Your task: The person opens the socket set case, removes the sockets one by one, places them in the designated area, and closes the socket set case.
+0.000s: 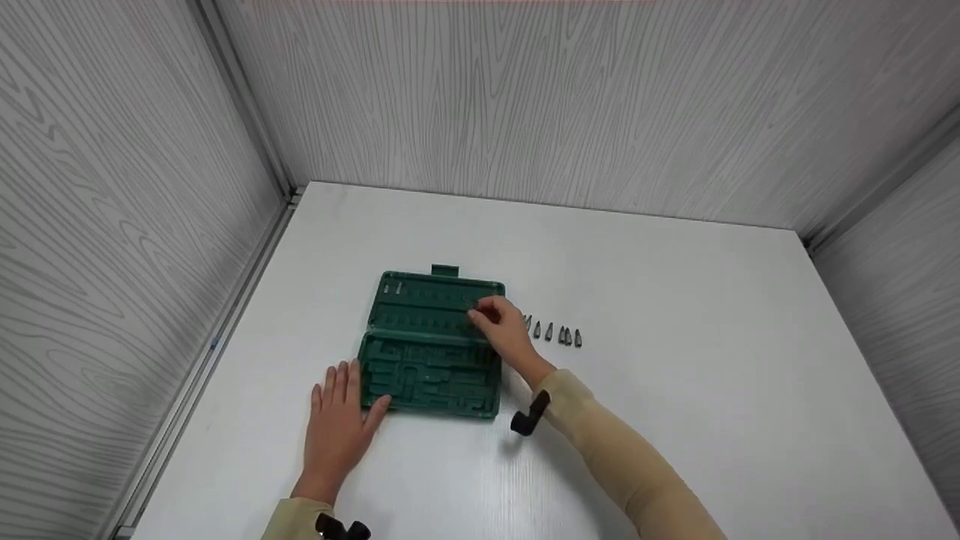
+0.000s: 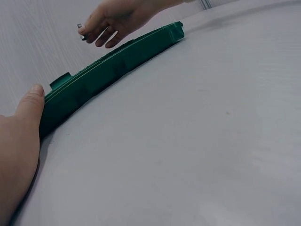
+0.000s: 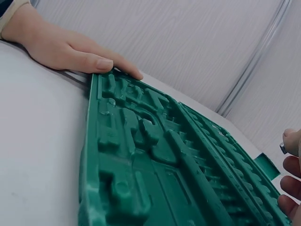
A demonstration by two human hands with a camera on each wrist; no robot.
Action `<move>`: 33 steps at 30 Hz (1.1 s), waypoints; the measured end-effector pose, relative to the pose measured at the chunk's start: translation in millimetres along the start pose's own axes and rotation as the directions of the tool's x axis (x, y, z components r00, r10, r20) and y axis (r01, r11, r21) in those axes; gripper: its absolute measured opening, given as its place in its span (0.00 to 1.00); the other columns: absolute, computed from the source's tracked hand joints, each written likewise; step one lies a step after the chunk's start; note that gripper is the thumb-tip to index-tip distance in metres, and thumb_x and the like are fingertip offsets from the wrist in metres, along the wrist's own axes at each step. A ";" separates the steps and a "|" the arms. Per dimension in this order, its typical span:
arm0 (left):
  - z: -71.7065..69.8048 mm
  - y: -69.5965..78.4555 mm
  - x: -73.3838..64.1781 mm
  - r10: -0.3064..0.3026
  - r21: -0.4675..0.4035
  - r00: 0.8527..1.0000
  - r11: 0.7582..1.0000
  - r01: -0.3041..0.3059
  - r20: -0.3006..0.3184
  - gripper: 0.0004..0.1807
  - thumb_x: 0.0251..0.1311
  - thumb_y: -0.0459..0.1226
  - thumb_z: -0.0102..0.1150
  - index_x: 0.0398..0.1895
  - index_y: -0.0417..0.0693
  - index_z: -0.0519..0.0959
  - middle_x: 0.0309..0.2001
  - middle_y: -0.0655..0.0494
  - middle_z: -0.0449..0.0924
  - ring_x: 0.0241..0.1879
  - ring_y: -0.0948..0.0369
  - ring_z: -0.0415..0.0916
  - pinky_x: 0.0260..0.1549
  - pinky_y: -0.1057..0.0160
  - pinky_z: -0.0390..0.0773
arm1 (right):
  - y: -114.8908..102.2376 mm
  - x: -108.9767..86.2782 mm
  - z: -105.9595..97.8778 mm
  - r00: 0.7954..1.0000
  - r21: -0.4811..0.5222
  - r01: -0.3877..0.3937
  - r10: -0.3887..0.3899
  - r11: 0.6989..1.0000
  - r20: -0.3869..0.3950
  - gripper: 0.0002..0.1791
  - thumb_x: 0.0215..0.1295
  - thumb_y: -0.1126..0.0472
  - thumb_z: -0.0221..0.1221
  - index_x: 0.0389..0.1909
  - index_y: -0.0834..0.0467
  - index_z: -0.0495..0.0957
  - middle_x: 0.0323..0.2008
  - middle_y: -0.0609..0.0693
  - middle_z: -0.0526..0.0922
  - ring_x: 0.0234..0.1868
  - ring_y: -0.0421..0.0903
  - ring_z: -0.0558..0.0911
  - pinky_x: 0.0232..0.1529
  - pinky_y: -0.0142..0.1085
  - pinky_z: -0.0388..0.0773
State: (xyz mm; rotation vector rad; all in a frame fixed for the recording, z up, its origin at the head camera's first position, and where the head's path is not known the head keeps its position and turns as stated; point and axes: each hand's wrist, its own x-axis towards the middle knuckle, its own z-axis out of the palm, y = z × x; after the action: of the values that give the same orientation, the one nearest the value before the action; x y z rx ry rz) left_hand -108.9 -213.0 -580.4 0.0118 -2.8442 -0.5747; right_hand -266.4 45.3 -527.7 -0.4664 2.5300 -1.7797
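Observation:
An open green plastic tool case (image 1: 431, 382) lies flat, its moulded recesses facing up. My left hand (image 1: 335, 431) rests at its front left corner, fingers straight, thumb along the front edge. Over the right part of the lid, my right hand (image 1: 508, 330) pinches a small metal bit (image 2: 83, 37) between thumb and fingertips. In the left wrist view this hand is raised above the case. The bit's end (image 3: 282, 148) pokes out at the fingertips in the right wrist view. Two small light bits (image 1: 398, 288) sit in the lid's upper left slots.
To the right of the case, several dark tapered bits (image 1: 549, 331) stand in a row on the white table (image 1: 675, 360), partly behind the right hand. The case's latch tab (image 1: 445, 270) sticks out at the back. Grey wood-grain panels (image 1: 525, 97) enclose the table.

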 end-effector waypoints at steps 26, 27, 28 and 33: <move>-0.7 -4.4 2.0 0.011 -0.004 1.000 1.000 -0.011 -0.008 0.47 0.61 0.63 0.42 0.72 0.38 0.48 0.69 0.37 0.50 0.69 0.43 0.42 0.64 0.42 0.40 | 28.8 -55.2 -76.3 0.971 -0.010 -0.024 0.021 1.000 -0.239 0.09 0.60 0.60 0.63 0.38 0.61 0.78 0.36 0.50 0.80 0.36 0.46 0.76 0.38 0.36 0.73; -1.1 -4.9 1.9 0.008 -0.005 1.000 1.000 -0.009 -0.008 0.47 0.61 0.63 0.42 0.72 0.38 0.48 0.70 0.37 0.50 0.69 0.43 0.42 0.64 0.42 0.40 | 30.2 -56.6 -79.4 0.968 -0.016 -0.026 0.021 1.000 -0.250 0.09 0.60 0.60 0.63 0.38 0.61 0.78 0.35 0.50 0.80 0.36 0.46 0.76 0.38 0.36 0.73; -1.5 -5.3 1.6 0.006 -0.004 1.000 1.000 -0.006 -0.008 0.47 0.61 0.63 0.42 0.72 0.38 0.48 0.70 0.37 0.50 0.69 0.43 0.42 0.64 0.42 0.40 | 31.7 -57.9 -82.6 0.965 -0.018 -0.025 0.020 1.000 -0.260 0.09 0.59 0.61 0.63 0.38 0.61 0.78 0.35 0.50 0.80 0.36 0.46 0.76 0.37 0.36 0.73; -4.2 -7.3 -0.7 -0.012 -0.007 1.000 1.000 0.012 0.008 0.48 0.62 0.64 0.41 0.72 0.38 0.47 0.70 0.37 0.49 0.69 0.43 0.42 0.64 0.42 0.40 | 39.7 -64.8 -96.4 0.954 -0.020 -0.070 0.061 0.997 -0.294 0.09 0.59 0.63 0.63 0.38 0.64 0.78 0.36 0.53 0.80 0.38 0.47 0.76 0.41 0.38 0.72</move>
State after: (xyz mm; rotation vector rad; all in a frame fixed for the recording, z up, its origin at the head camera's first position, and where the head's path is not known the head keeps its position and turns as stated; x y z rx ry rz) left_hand -107.5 -221.3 -579.6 0.0256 -2.8515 -0.5883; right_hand -231.1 162.1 -540.6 -0.1218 2.7268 -1.9164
